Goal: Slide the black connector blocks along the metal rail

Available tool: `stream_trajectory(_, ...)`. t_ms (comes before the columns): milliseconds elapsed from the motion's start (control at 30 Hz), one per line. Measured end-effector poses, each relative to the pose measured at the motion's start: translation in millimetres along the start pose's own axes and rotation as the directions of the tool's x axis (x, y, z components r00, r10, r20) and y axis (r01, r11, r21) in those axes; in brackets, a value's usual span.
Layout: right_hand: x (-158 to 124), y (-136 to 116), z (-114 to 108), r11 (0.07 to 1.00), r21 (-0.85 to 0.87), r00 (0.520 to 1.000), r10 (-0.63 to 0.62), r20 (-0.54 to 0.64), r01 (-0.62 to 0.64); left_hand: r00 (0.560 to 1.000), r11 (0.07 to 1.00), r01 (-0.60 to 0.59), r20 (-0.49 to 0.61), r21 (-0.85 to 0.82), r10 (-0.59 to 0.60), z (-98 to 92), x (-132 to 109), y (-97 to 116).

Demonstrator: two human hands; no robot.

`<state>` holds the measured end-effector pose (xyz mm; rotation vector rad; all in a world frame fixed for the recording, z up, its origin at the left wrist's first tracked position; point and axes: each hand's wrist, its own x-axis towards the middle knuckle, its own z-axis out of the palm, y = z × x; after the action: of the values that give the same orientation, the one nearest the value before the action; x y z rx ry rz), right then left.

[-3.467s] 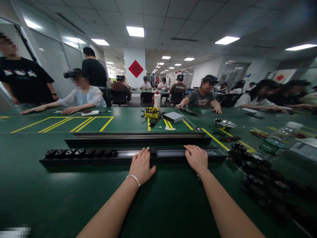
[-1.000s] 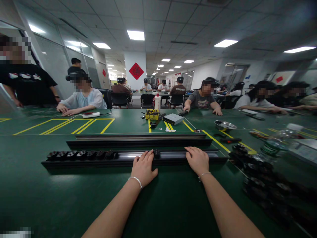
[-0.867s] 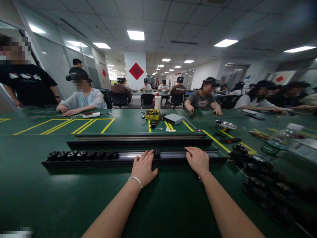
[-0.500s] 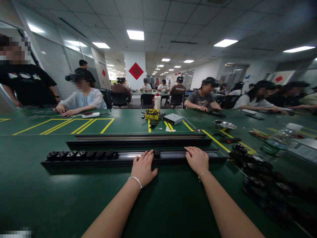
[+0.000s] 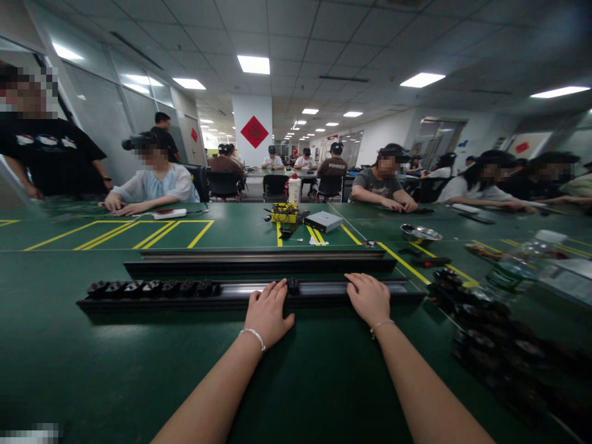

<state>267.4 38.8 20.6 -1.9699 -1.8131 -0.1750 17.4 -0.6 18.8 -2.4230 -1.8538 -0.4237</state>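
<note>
Left hand [image 5: 268, 314] and right hand [image 5: 370, 299] lie flat, palms down, fingers extended onto the near edge of a long black rail [image 5: 319, 288]; neither grasps anything. Between them sits a small black block [image 5: 292, 285], its detail indistinct. Right of the right hand, a pile of dark parts [image 5: 485, 333] is blurred and cut off.

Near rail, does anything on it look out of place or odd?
One block sits alone on the rail between the left hand and right hand, apart from the row of blocks at its left end. Nothing looks spilled or damaged.
</note>
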Motion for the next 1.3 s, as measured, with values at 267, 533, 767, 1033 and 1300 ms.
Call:
stream_trajectory(267,0.7,2.1,1.2,1.000,-0.011,1.000,-0.011,-0.001,0.011,1.000,1.000,-0.014,0.005,-0.002,0.014,-0.1,-0.1,-0.9)
stream_trajectory(533,0.3,1.1,-1.0,1.000,0.013,1.000,-0.009,0.021,0.008,0.999,1.000,-0.010,-0.032,0.002,0.010,1.3,-0.3,-0.4)
stream_trajectory(767,0.3,1.3,0.6,1.000,-0.004,1.000,-0.016,0.006,0.016,0.999,1.000,-0.021,-0.030,-0.002,0.021,0.9,-0.1,-1.3)
stream_trajectory(1033,0.9,4.0,5.7,1.000,0.008,0.999,-0.025,-0.041,0.025,0.999,1.000,-0.023,-0.025,0.020,0.024,1.9,0.2,-1.7)
stream_trajectory(1300,0.8,3.2,3.9,1.000,-0.001,1.000,-0.018,-0.015,0.018,0.999,1.000,-0.028,-0.043,0.008,0.028,3.2,-0.2,-2.0)
